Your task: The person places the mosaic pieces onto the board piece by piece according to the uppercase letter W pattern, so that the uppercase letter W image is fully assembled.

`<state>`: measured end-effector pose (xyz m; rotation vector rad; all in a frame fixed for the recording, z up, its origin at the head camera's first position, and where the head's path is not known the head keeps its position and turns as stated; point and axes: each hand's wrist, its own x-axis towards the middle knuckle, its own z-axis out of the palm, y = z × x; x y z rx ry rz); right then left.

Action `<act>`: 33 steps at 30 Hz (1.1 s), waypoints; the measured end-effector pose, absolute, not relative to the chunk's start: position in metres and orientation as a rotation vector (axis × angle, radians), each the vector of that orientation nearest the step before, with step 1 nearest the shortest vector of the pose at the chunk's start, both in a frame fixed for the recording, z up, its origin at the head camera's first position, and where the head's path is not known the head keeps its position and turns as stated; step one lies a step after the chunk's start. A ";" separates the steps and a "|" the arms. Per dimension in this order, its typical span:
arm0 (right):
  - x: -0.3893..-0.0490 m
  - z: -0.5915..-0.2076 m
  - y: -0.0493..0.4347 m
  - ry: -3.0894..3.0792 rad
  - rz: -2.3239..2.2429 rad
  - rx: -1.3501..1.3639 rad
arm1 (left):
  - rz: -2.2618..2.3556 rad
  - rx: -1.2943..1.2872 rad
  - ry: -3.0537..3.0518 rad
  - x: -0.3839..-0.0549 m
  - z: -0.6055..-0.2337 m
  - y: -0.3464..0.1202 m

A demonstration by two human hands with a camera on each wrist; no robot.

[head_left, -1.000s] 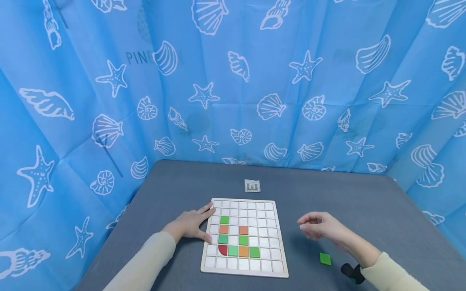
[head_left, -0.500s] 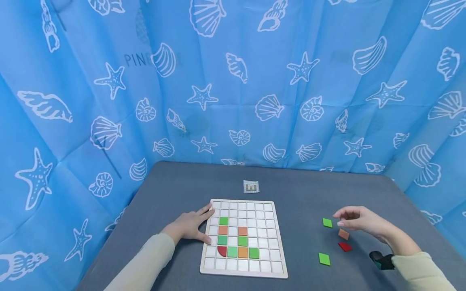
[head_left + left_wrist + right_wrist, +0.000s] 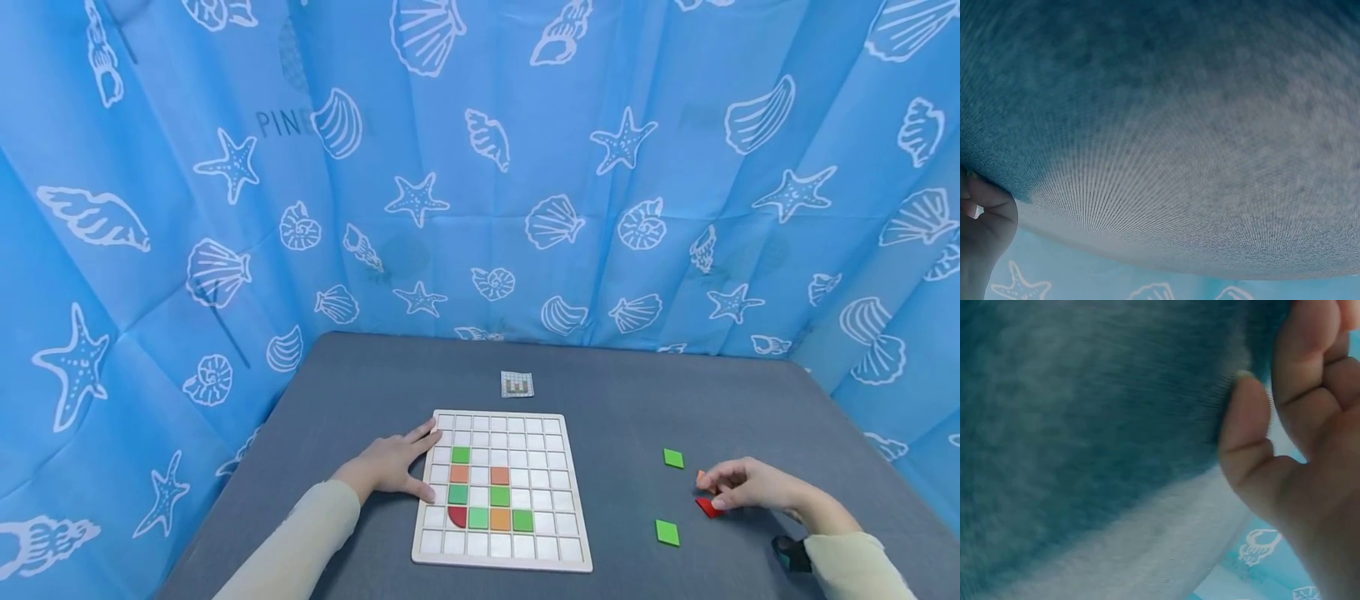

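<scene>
A white grid board (image 3: pixel 536 547) lies on the table with green, orange and red tiles in some of its cells. My left hand (image 3: pixel 390 464) rests on the board's left edge, fingers and thumb spread. To the right of the board, my right hand (image 3: pixel 753 485) is low over the table with bent fingers. Its thumb is at a red tile (image 3: pixel 706 507), and its index fingertip is at an orange tile (image 3: pixel 701 477), mostly covered by the hand. The right wrist view shows thumb (image 3: pixel 1247 419) and fingers apart, no tile visible between them.
Two loose green tiles lie between board and right hand, one farther back (image 3: pixel 673 458) and one nearer (image 3: pixel 667 532). A small patterned card (image 3: pixel 517 384) lies beyond the board. A blue shell-print curtain (image 3: pixel 480 167) hangs behind the grey table (image 3: pixel 615 392).
My right hand has moved right from beside the board, then down onto the orange and red tiles. My left hand stays at the board's edge.
</scene>
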<state>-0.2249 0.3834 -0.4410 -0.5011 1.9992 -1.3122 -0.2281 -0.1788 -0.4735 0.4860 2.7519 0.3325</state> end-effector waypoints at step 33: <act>-0.221 -0.446 0.374 2.128 -1.172 -0.370 | 0.350 0.525 2.741 -0.227 -0.470 -0.181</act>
